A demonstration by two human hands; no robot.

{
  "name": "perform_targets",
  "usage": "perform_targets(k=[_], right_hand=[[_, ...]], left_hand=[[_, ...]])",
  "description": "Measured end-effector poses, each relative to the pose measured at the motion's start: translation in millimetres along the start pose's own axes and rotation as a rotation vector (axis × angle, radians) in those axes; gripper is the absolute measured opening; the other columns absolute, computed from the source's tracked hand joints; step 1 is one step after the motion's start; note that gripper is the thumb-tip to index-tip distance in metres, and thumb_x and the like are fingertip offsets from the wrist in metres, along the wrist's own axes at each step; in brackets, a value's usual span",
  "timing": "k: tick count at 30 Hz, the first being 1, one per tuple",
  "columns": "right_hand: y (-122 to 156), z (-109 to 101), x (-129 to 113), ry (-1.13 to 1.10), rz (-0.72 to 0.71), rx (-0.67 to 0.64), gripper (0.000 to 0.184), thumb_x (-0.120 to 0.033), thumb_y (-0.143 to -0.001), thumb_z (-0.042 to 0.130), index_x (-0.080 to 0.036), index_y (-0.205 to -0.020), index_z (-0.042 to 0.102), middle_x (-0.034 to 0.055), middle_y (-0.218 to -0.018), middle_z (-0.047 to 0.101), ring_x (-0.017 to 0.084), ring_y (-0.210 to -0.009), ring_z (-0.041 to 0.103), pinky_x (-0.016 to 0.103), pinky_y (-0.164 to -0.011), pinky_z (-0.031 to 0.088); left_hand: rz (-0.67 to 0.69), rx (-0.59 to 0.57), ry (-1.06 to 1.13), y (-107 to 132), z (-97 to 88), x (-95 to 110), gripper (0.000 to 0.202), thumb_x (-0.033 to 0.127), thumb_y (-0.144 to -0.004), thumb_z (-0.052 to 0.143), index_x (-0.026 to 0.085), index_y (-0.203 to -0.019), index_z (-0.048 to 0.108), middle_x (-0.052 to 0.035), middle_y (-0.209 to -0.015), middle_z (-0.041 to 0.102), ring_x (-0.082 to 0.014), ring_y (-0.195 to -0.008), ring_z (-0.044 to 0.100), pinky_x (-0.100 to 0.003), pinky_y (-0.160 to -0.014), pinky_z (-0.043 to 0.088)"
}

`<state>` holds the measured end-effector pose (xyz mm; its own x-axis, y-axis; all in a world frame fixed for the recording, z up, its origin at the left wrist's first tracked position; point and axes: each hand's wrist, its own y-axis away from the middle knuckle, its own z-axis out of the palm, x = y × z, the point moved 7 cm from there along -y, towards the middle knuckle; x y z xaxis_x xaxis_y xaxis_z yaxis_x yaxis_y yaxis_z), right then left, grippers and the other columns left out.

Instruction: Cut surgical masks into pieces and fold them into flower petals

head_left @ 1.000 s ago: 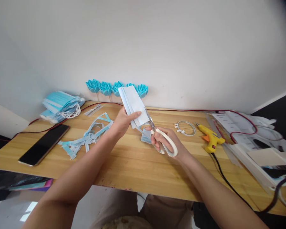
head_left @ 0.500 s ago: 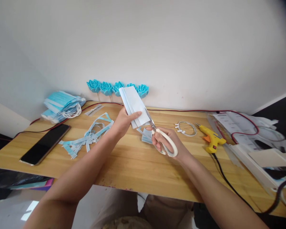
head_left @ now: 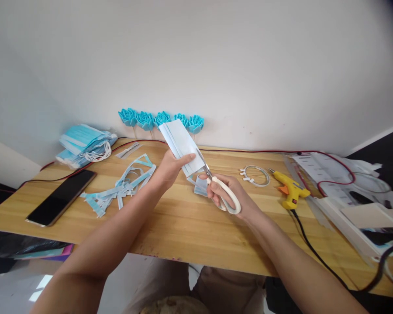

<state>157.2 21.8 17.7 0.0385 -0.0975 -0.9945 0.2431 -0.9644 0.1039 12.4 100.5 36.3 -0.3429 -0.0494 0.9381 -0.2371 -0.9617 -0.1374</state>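
Observation:
My left hand (head_left: 175,164) pinches a pale blue face mask (head_left: 180,139) above the table, thumb on top and fingers underneath. White-handled scissors (head_left: 227,195) are in my right hand (head_left: 224,189), their blades at the mask's lower right edge. Under the scissors lies a light blue piece of mask fabric (head_left: 201,186), partly hidden by the right hand. A tangle of cut blue and white strips (head_left: 122,187) rests on the table beside my left forearm.
Several blue fabric flowers (head_left: 146,121) lean on the wall. A pile of masks (head_left: 81,144) and a phone (head_left: 62,197) lie left. To the right are a roll of clear tape (head_left: 265,176), a yellow glue gun (head_left: 291,189) with a black cord, and a white box (head_left: 350,222).
The mask has tilted and shifted slightly left in my left hand. My right hand and the scissors have moved slightly left with it, blades still at the mask's edge.

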Motion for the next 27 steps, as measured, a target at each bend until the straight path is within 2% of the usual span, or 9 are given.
perform_targets(k=[6, 13, 19, 27], right_hand=[[-1, 0, -6, 0.076, -0.072, -0.035, 0.053, -0.069, -0.073, 0.064, -0.017, -0.081, 0.058, 0.001, -0.068, 0.057, 0.008, -0.05, 0.046, 0.023, -0.045, 0.035], [0, 0, -11, 0.102, -0.089, -0.036, 0.056, -0.072, -0.073, 0.063, -0.017, -0.078, 0.057, 0.0023, -0.073, 0.057, 0.01, -0.055, 0.047, 0.024, -0.048, 0.034], [1, 0, -15, 0.118, -0.131, -0.02, 0.054, -0.071, -0.074, 0.063, -0.017, -0.077, 0.059, 0.0017, -0.071, 0.057, 0.012, -0.058, 0.048, 0.026, -0.052, 0.036], [0, 0, -13, 0.106, -0.099, -0.018, 0.052, -0.069, -0.072, 0.065, -0.018, -0.077, 0.06, 0.0021, -0.072, 0.058, 0.011, -0.057, 0.047, 0.025, -0.05, 0.035]], left_hand=[[0.004, -0.094, -0.037, 3, 8.7, -2, 0.041, 0.036, -0.069, 0.079, 0.012, -0.099, 0.064, -0.0093, -0.093, 0.07, -0.0214, -0.082, 0.065, -0.035, -0.076, 0.052], [0.003, -0.072, -0.129, 8, 12.8, -2, 0.044, 0.034, -0.066, 0.081, 0.013, -0.102, 0.064, -0.0083, -0.097, 0.07, -0.0217, -0.085, 0.065, -0.034, -0.077, 0.053], [0.031, -0.093, -0.178, 9, 15.2, -3, 0.035, 0.037, -0.069, 0.079, 0.015, -0.093, 0.065, -0.0074, -0.096, 0.069, -0.0236, -0.091, 0.064, -0.034, -0.08, 0.052], [0.038, -0.063, -0.202, 9, 13.5, 0, 0.034, 0.036, -0.069, 0.078, 0.015, -0.091, 0.064, -0.0056, -0.087, 0.068, -0.0217, -0.082, 0.063, -0.033, -0.073, 0.052]])
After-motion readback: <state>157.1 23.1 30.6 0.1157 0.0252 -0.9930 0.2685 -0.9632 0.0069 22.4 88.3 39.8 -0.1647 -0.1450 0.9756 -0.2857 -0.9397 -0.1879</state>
